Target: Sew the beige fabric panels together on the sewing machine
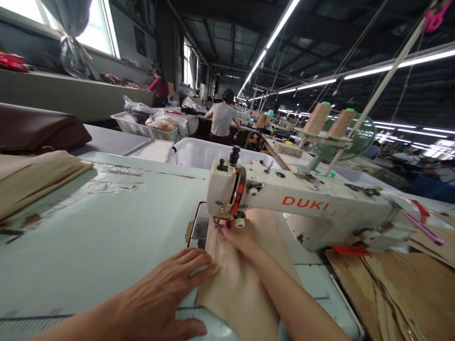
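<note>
A beige fabric piece point(234, 289) lies under the needle and presser foot point(216, 222) of a white sewing machine point(270, 194), with a narrow strip or folded seam point(216, 251) along its left side. My left hand point(177, 279) rests at the fabric's left edge, fingers stretched out, fingertips touching the strip and thumb apart on the table. My right hand point(240, 237) reaches under the machine arm, on the fabric just right of the presser foot. Its fingers are bent together on the cloth beside the strip; the machine head partly hides them.
Folded beige fabric point(35, 177) and a brown leather-like roll point(39, 128) lie left on the pale green table point(117, 227). A white bin point(199, 149) stands behind the machine. Beige pieces point(398, 284) lie right. Thread cones point(317, 118) and a fan point(355, 137) stand behind; co-workers point(223, 118) sit farther off.
</note>
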The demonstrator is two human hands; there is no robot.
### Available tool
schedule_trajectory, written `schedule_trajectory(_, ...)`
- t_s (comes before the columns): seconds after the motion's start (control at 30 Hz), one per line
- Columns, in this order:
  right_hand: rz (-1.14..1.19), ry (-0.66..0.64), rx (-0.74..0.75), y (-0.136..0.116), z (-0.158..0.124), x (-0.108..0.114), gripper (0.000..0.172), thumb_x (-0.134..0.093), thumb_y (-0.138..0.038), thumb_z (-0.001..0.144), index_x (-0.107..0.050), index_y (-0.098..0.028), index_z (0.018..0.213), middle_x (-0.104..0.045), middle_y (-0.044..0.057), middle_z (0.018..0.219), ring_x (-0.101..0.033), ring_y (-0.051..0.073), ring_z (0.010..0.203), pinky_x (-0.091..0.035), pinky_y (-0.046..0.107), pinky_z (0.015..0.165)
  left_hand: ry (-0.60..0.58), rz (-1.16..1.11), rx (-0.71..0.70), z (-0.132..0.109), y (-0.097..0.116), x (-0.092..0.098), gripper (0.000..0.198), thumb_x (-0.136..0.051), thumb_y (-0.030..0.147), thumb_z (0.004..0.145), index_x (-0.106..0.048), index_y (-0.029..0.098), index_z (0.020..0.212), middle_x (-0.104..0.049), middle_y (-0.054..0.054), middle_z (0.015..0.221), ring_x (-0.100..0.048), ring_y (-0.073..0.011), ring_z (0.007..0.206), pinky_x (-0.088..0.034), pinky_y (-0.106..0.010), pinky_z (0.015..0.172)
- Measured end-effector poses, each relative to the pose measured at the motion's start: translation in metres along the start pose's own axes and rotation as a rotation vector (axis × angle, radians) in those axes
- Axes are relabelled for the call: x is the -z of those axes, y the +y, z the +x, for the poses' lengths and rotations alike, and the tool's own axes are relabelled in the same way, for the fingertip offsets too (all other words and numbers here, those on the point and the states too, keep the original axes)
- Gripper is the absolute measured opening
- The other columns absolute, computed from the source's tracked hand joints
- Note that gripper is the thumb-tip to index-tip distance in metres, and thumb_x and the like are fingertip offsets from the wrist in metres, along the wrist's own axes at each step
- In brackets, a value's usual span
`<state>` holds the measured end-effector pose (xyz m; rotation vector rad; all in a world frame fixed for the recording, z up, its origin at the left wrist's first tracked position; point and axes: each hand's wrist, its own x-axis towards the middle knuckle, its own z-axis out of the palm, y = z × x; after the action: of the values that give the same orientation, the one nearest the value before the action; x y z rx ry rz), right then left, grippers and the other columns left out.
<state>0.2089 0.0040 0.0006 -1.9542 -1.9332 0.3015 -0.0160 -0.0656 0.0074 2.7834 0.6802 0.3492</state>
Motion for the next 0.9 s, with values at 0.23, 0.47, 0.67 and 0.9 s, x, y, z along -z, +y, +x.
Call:
schedule_trajectory(0.23,0.021,0.045,0.133,0.000,-0.040,0.021,0.020,-0.059,-0.021,0.090,-0.067,-0.019,0.108,-0.062,0.011,0.123,-0.057,0.027,0.116,-0.047,0.043,0.101,-0.013,-0.030,-0.024,-0.007,0.000,0.003,0.079,-0.062,0.065,0.086,-0.037,0.029,0.152,-0.044,-0.012,0.152,-0.041,-0.0379,0.138,-0.040,-0.050,0.112)
schedule_trajectory(0.47,0.117,0.088,0.604,0.018,-0.109,0.008,0.033,-0.047,-0.010,0.096,-0.059,-0.021,0.126,-0.064,0.005,0.129,-0.057,0.019,0.124,-0.034,0.045,0.118,-0.025,0.001,-0.002,-0.002,-0.005,0.004,0.085,-0.066,0.063,0.084,-0.033,0.030,0.154,-0.040,-0.012,0.155,-0.042,-0.0386,0.138,-0.042,-0.052,0.111)
schedule_trajectory(0.67,0.101,0.081,0.607,0.024,-0.087,0.008,0.034,-0.048,-0.013,0.096,-0.060,-0.021,0.127,-0.064,0.004,0.130,-0.057,0.019,0.124,-0.037,0.045,0.117,-0.052,0.004,0.009,0.007,-0.017,0.006,0.083,-0.063,0.064,0.085,-0.032,0.030,0.155,-0.039,-0.011,0.156,-0.040,-0.0397,0.139,-0.041,-0.054,0.111)
schedule_trajectory(0.9,0.077,-0.015,0.586,0.026,-0.070,0.017,0.038,-0.050,-0.011,0.095,-0.060,-0.023,0.130,-0.061,0.006,0.134,-0.055,0.021,0.127,-0.038,0.046,0.116,-0.069,0.021,-0.003,0.023,-0.034,0.011,0.087,-0.064,0.066,0.082,-0.032,0.029,0.155,-0.037,-0.012,0.156,-0.038,-0.0391,0.140,-0.035,-0.057,0.114)
